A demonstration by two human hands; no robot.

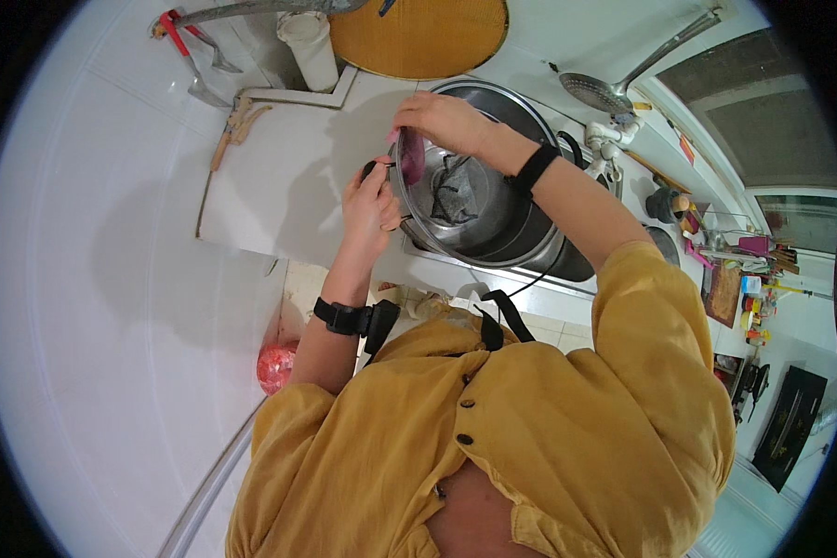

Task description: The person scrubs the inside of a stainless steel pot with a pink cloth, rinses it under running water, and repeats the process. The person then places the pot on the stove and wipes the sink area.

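Observation:
Tilted over the sink (418, 245) is a large stainless steel pot (506, 223), its open mouth turned up towards me. My left hand (371, 209) grips the pot's side handle (368, 169), which has a black part. Across the rim reaches my right hand (446, 124), its fingers curled over the edge at the left. A purple-pink cloth (411, 157) is pinched under those fingers and lies against the inner wall. On the pot's bottom shows a dark grey, creased patch (455, 192); whether it is a thing or a reflection I cannot tell.
A white tap (603, 143) stands right of the pot. On the wall above hangs a perforated metal skimmer (596, 91). White countertop (265, 181) extends left, with a white container (309, 52) and a round orange-brown board (422, 35) behind. Red-handled utensils (192, 63) hang left.

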